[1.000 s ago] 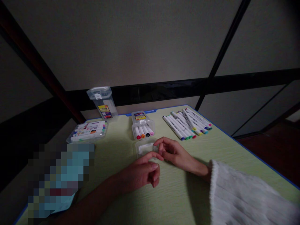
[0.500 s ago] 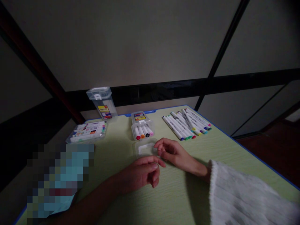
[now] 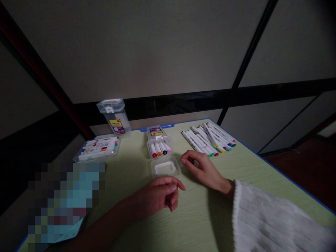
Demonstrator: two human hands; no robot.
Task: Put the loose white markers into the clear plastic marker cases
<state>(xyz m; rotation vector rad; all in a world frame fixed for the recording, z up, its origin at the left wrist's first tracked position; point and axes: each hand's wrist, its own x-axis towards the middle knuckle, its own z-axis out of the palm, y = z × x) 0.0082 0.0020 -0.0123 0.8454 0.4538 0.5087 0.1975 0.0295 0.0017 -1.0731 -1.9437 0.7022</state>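
My left hand (image 3: 160,196) rests on the green table (image 3: 249,171), fingers loosely curled with nothing in them, just below a clear plastic lid (image 3: 164,167). To the right of that lid hovers my right hand (image 3: 203,169), in a white knitted sleeve, with bent, parted fingers that hold nothing. Behind the lid lies an open clear box (image 3: 159,143) with a few markers whose coloured caps face me. A row of loose markers (image 3: 207,139) lies further right.
A tall clear box (image 3: 114,114) stands at the back left. A flat clear case of markers (image 3: 98,148) lies at the left. A blurred-out patch covers the near left corner. The table's blue edge runs along the right, with dark floor beyond.
My right hand has drawn away from the lid toward the right. My left forefinger has dropped from the lid's edge and the hand has settled lower on the table.
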